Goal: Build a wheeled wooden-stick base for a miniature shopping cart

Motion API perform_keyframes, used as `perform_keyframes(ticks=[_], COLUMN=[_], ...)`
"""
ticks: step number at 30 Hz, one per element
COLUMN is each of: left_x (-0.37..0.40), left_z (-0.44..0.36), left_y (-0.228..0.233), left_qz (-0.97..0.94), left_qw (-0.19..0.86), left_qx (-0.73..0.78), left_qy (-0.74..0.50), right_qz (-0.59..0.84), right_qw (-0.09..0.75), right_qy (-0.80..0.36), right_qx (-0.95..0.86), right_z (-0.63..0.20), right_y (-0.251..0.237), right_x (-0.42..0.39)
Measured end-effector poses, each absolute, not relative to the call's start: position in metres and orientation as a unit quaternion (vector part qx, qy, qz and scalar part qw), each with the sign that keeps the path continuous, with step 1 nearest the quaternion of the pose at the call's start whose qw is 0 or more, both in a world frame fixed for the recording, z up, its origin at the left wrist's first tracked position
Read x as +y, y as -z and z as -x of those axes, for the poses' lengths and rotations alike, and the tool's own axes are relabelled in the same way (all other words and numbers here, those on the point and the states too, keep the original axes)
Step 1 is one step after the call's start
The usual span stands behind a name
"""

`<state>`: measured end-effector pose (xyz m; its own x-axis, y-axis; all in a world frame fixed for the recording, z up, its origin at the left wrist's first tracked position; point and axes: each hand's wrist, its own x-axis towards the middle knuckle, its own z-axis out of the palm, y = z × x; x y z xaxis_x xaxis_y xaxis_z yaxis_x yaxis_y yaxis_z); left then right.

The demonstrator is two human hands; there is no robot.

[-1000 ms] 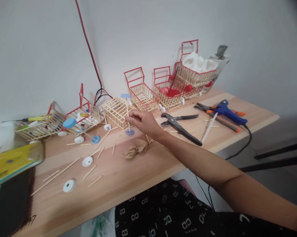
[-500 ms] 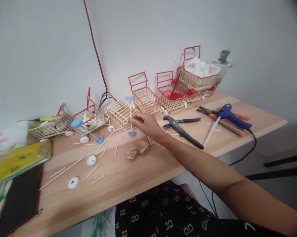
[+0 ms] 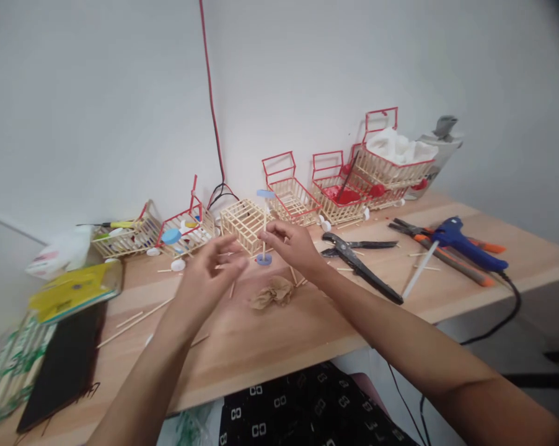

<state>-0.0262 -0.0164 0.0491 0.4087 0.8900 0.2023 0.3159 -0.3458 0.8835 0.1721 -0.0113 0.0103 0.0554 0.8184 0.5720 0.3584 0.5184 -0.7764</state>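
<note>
My right hand (image 3: 292, 246) pinches a thin wooden stick (image 3: 264, 222) that stands upright, with a blue cap (image 3: 266, 194) at its top end and another blue cap (image 3: 263, 259) at its bottom. My left hand (image 3: 211, 272) is raised over the table to the left, fingers apart, nothing in it. Just behind the stick lies an unpainted stick basket (image 3: 246, 224). A crumpled brown paper (image 3: 274, 293) rests below my right hand. Another light-blue cap (image 3: 171, 236) stands near a red-edged cart (image 3: 180, 228), partly hidden by my left hand.
Along the wall stand more stick carts, including one with red edges (image 3: 292, 197) and one holding white tissue (image 3: 398, 164). Pruning shears (image 3: 363, 266), pliers (image 3: 460, 260) and a blue glue gun (image 3: 465, 243) lie to the right. A yellow packet (image 3: 75, 290) and dark board (image 3: 66, 359) lie left.
My left hand has come into view from below left, reaching toward the middle. My right hand keeps its hold on the capped stick. The view has shifted left, so things appear further right.
</note>
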Motion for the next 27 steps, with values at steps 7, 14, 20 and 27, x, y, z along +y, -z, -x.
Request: perform_keyframes(ticks=[7,14,20,27], left_x=[0.008,0.004,0.004,0.001], left_z=[0.001,0.003,0.005,0.004], left_y=[-0.013,-0.007,-0.003,0.001], left_qz=[-0.77,-0.718,-0.692,-0.656], left_qw=[0.415,0.488,0.518,0.546], left_qx=[0.409,0.397,0.394,0.4], left_qy=[-0.262,-0.297,-0.312,-0.335], right_qz=[0.442,0.441,0.455,0.447], right_qw=[0.572,0.549,0.526,0.518], right_qy=[-0.2,-0.2,-0.197,-0.198], right_qx=[-0.661,-0.681,-0.691,-0.701], right_z=[-0.172,-0.166,-0.163,-0.161], right_y=[-0.014,-0.016,-0.013,-0.01], right_x=[-0.014,-0.02,-0.02,-0.02])
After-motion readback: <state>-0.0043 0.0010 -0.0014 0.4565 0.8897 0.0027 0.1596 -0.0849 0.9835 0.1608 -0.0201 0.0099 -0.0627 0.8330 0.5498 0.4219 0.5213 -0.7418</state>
